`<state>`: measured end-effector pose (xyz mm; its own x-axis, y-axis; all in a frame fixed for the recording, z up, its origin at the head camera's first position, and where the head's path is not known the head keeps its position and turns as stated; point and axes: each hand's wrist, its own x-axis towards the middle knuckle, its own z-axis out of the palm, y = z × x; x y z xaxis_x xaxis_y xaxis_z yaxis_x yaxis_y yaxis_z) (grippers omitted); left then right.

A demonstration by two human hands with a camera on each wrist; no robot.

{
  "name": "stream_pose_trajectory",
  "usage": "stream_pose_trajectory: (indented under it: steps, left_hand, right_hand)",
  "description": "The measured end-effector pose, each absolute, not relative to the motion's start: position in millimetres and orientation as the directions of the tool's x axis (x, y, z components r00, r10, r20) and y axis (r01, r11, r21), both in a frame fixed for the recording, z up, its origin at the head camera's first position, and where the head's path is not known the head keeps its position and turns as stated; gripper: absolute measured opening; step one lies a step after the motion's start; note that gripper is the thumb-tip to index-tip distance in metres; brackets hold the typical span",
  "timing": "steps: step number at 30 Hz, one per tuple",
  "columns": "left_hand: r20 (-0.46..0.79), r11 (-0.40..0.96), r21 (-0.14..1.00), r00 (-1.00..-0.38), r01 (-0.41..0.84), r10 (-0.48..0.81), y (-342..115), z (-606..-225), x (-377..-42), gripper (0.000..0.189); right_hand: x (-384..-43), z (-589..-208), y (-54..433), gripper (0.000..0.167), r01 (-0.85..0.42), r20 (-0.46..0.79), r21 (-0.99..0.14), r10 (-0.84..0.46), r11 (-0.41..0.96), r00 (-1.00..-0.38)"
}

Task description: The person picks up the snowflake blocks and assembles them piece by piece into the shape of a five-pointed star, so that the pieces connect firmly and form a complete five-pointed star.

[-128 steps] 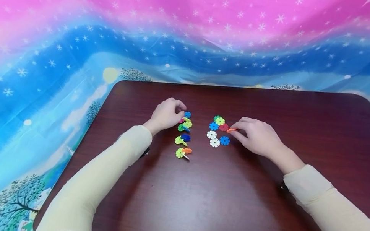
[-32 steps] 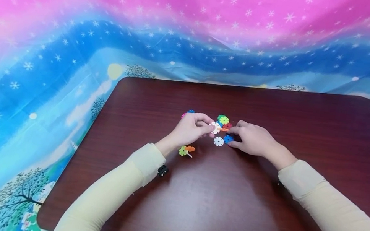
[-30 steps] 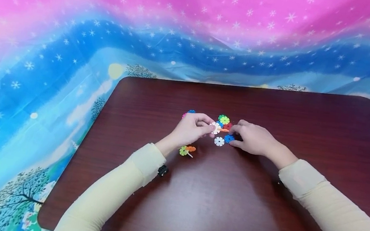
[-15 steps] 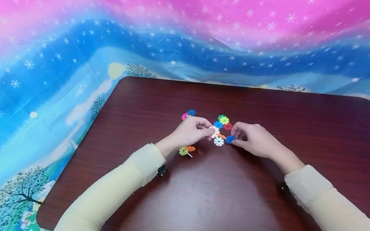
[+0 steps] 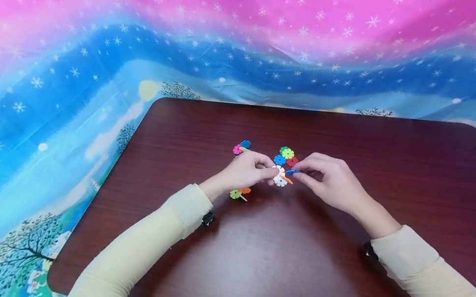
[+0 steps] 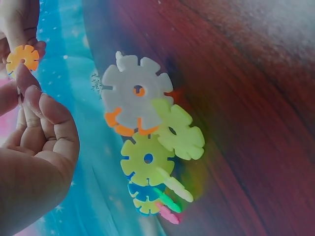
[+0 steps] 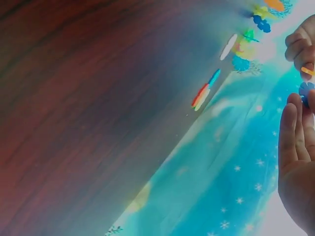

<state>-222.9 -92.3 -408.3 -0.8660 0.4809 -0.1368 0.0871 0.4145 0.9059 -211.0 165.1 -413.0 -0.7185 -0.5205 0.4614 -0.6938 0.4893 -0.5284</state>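
Note:
Slotted plastic snowflake discs lie on the table, two of them in my hands. My left hand [image 5: 246, 172] pinches a white disc [image 5: 279, 171] with an orange disc [image 5: 287, 180] set crosswise at its right side; the orange one faces the camera in the left wrist view [image 6: 22, 60]. My right hand [image 5: 332, 182] pinches a blue disc [image 5: 292, 172] between thumb and fingers, nearly edge-on in the head view and close against the white and orange pair. In the right wrist view the blue disc [image 7: 306, 91] is at the fingertips.
Below the held pair lies a loose white disc [image 5: 280, 182]. Behind are green, yellow [image 5: 287, 153], blue [image 5: 279, 159] and red [image 5: 292, 161] discs. Joined disc clusters form a column at left, partly behind my left hand, including a yellow-green one [image 5: 235, 194]. A patterned cloth hangs beyond the table.
The right hand earlier held the orange disc, now joined to the white one in my left hand. It has since picked up the blue disc from the table and brought it to the pair.

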Motion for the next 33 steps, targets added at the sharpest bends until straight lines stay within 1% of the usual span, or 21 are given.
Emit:
stream_pose_trajectory:
  steps: [7, 11, 14, 19, 25, 28, 33]
  left_hand:
    - [-0.114, 0.437, 0.889, -0.857, 0.137, 0.502, -92.6, -407.9, -222.9, 0.031]
    - [-0.122, 0.420, 0.900, -0.855, 0.119, 0.505, -93.1, -407.7, -221.8, 0.031]
    - [-0.136, 0.406, 0.909, -0.853, 0.094, 0.503, -93.2, -407.2, -220.4, 0.026]
    - [-0.149, 0.392, 0.917, -0.846, 0.076, 0.511, -93.3, -407.0, -219.1, 0.019]
    - [-0.138, 0.382, 0.920, -0.839, 0.088, 0.526, -93.7, -406.1, -217.2, 0.017]
    - [-0.129, 0.378, 0.921, -0.839, 0.096, 0.529, -93.8, -405.6, -216.1, 0.016]
    - [-0.110, 0.372, 0.922, -0.844, 0.111, 0.525, -93.8, -403.7, -215.0, 0.017]
  right_hand:
    - [-210.5, -413.0, 160.7, 0.024, -0.772, 0.549, -0.424, -0.544, 0.473, -0.635]
    - [-210.9, -414.6, 159.9, 0.024, -0.805, 0.580, -0.372, -0.562, 0.463, -0.590]
    - [-211.0, -415.7, 159.6, 0.025, -0.822, 0.597, -0.353, -0.568, 0.447, -0.566]
    - [-210.6, -417.1, 158.1, 0.027, -0.836, 0.620, -0.350, -0.565, 0.423, -0.545]
    - [-209.0, -418.2, 156.2, 0.028, -0.843, 0.619, -0.356, -0.575, 0.403, -0.536]
    - [-209.1, -417.8, 155.5, 0.031, -0.854, 0.623, -0.348, -0.585, 0.386, -0.519]
    - [-211.6, -413.9, 151.5, 0.030, -0.874, 0.641, -0.334, -0.595, 0.352, -0.485]
